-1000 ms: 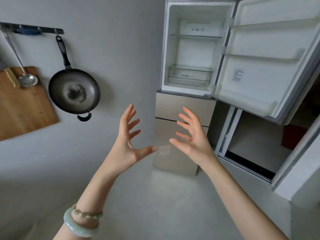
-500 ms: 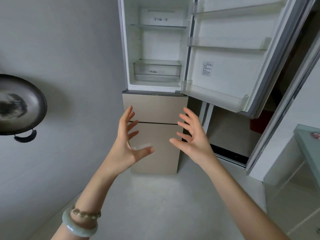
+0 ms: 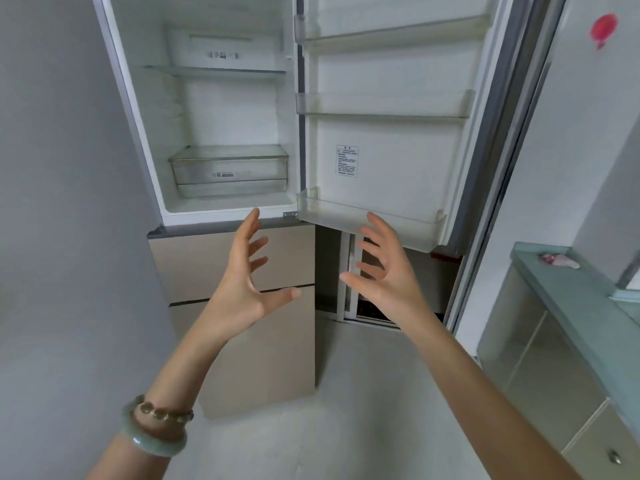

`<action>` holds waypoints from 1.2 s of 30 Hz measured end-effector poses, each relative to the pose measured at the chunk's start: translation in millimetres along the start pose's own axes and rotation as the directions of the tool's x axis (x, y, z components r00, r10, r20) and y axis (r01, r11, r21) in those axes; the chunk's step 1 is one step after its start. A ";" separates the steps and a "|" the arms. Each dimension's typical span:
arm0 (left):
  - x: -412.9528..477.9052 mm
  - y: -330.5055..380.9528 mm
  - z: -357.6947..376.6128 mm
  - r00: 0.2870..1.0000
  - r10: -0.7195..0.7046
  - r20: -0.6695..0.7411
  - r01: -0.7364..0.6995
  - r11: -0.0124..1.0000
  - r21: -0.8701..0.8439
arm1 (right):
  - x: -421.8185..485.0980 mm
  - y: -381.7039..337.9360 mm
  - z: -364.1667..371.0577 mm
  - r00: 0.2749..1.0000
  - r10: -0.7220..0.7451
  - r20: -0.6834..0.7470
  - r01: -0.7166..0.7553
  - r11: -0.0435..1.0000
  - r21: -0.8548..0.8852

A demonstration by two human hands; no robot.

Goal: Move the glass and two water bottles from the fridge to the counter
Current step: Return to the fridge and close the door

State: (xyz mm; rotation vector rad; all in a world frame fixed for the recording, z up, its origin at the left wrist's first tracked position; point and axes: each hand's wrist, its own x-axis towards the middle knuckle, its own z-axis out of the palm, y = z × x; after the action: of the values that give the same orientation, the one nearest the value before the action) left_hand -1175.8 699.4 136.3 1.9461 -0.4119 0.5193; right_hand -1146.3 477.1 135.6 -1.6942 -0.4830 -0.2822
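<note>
Both grips are hanging apart, fingers spread, holding nothing: my left hand [image 3: 242, 289] and right hand [image 3: 381, 271] are hovering before the open fridge [image 3: 228, 109]. I am seeing no glass or bottles on its shelves [image 3: 214, 71], in the door racks [image 3: 381, 105], or on the visible strip of worktop [image 3: 588, 289], so I am judging the fridge already emptied; where they stand, I cannot tell.

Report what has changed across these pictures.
The head camera swung right and closer: the fridge now fills the left-centre, the hanging pan, ladle and wooden board have left the frame, and the counter has come into view at right. Nothing was taken hold of or let go. The left hand and right hand stay raised, open and empty; the fridge door stays open.
</note>
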 end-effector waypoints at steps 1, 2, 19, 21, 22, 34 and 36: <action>13.5 -5.3 4.5 1.000 0.012 0.021 -0.012 1.000 -0.003 | 6.8 3.4 -4.3 1.000 0.006 -0.021 -0.006 1.000 -0.009; 26.6 -10.1 10.8 0.999 0.022 0.045 -0.021 1.000 -0.009 | 12.9 6.7 -9.6 0.999 0.013 -0.041 -0.014 1.000 -0.020; 148.8 -33.6 181.3 0.958 0.067 0.280 -0.038 0.994 -0.107 | 72.8 63.6 -150.4 0.973 0.054 -0.224 -0.092 0.983 -0.161; 158.1 -31.1 206.4 0.958 0.059 0.279 -0.030 0.994 -0.106 | 82.3 73.9 -175.4 0.975 0.055 -0.217 -0.090 0.984 -0.154; 163.2 -29.7 218.8 0.960 0.053 0.277 -0.025 0.995 -0.101 | 88.0 78.8 -188.4 0.975 0.059 -0.215 -0.091 0.985 -0.143; 213.9 -44.0 316.7 0.957 -0.069 0.282 0.064 0.998 0.026 | 172.8 152.5 -295.3 0.975 0.107 -0.194 -0.146 0.969 -0.199; 216.9 -47.5 321.5 0.957 -0.099 0.271 0.083 0.994 0.068 | 185.6 163.3 -305.4 0.971 0.131 -0.200 -0.169 0.967 -0.188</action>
State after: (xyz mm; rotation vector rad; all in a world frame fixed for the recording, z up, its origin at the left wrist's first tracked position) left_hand -912.4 413.8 94.7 2.0881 -0.4837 0.2019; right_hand -881.5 186.9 130.8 -1.8724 -0.1886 -0.3858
